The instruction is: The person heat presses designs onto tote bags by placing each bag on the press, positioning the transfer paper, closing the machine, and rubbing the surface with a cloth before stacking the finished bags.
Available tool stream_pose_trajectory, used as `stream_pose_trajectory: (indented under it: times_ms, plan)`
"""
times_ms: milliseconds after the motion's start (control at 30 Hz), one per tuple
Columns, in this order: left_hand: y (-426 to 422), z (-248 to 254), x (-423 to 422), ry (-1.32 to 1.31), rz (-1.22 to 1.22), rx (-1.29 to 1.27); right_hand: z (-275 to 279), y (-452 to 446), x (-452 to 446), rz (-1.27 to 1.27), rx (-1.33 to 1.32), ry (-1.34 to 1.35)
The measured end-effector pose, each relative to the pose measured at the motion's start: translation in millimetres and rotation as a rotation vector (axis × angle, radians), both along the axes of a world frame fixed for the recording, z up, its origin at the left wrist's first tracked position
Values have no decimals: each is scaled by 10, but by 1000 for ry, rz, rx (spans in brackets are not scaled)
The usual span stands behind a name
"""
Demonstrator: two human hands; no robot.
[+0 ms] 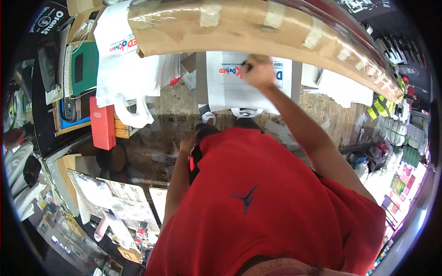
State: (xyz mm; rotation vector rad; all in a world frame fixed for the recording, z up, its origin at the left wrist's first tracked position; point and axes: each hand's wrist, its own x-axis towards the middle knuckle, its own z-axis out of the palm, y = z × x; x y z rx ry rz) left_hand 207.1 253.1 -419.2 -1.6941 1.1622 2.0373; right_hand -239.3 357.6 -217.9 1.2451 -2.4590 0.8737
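Note:
My right hand is closed in a fist over a white printed bag with red and blue lettering. A dark spot shows at its fingers, but I cannot make out what it holds, if anything. The bag lies flat on a grey-brown board and hangs over its near edge, with a handle cut-out at the bottom. My left hand hangs low beside my hip, near my dark shorts; its fingers are too hidden to read.
A long beam wrapped in brown cardboard and tape crosses above the bag. More white printed bags lie at the left, near a red box and a green panel. White sheets lie at the right.

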Motion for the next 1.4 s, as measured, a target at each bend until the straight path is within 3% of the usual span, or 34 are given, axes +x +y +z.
stream_pose_trajectory:
  times_ms: [67,167,267,367,400,433,500,533,600,667,767,800,833,900,933,1067,1167,1200,1267,1367,1400]
  plan:
    - [56,142,65,-40,38,-15,-62,-534,271,56,-2,4]
    - [-95,251,-32,-129,-197,5,145,-1048,431,14,55,-96]
    - [-244,628,-375,-38,-350,-30,-25,-1205,366,11,-105,-46]
    - [-485,1005,-773,120,-454,-95,-97,-786,316,105,43,74]
    - [-631,749,-738,309,-509,-72,-12,-455,289,64,83,30]
    - [-762,740,-831,364,-581,110,-32,-108,251,22,101,36]
    - [-661,1319,-1349,368,-805,153,69,549,81,-160,23,-52]
    - [-424,1902,-1682,426,-891,115,184,829,6,-249,106,-104]
    - [-100,2633,-2129,633,-980,-12,337,1147,21,-391,153,-204]
    - [75,2849,-2584,832,-1026,-113,428,1116,238,-475,89,-205]
    - [480,3173,-3161,1059,-1089,-1003,102,695,614,-308,-5,-279]
    - [476,3047,-3341,1035,-1238,-1201,96,615,705,-219,24,-303]
    - [462,2958,-3431,1051,-1240,-1210,96,583,724,-124,59,-328]
    - [440,2932,-3526,931,-1510,-1076,-12,687,593,-118,-62,-364]
    - [444,2955,-3514,914,-1534,-1003,-75,738,521,-104,-177,-417]
    - [524,2535,-3458,1008,-1430,-1227,252,1150,520,-125,-1,-250]
    - [612,2291,-3422,1021,-1313,-1391,469,1422,413,-9,57,-386]
    - [763,2499,-3352,1008,-1252,-1415,449,1530,313,-28,-45,-359]
    - [604,2400,-3321,908,-1245,-1462,353,1824,129,-198,-292,-356]
    - [69,2181,-3448,712,-1176,-1627,290,2462,-18,-578,-352,-499]
    - [-75,2327,-3513,627,-1125,-1550,302,2662,-3,-677,-314,-483]
